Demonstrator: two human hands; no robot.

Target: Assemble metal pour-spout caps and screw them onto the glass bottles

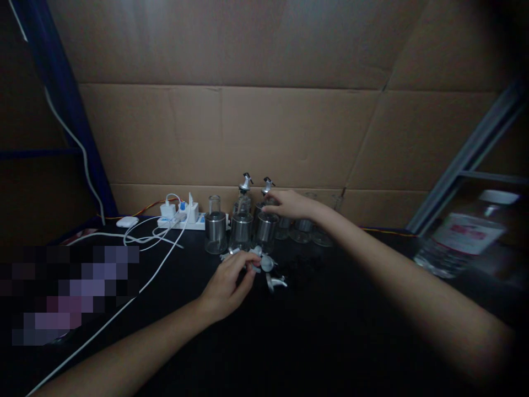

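My right hand (292, 204) reaches to the neck of a glass bottle (266, 227) with a metal band, its fingers bent around the neck. My left hand (229, 281) is closed in a pinch on a small pale pourer spout (255, 269), low in front of the bottles. Beside its fingertips lie a round grey piece (268, 263) and a silver spout (276, 283). Two more banded bottles, a left one (215, 227) and a middle one (242, 229), stand in the same row. Behind them, a silver pourer top (244, 183) and another top (268, 185) rise upright.
More glass bottles (303, 229) stand right of the row, partly behind my right arm. Small dark pieces (303, 266) lie on the black table. A white power strip (198, 221) with cables is at left. A labelled plastic bottle (465, 234) stands at right before the cardboard wall (264, 132).
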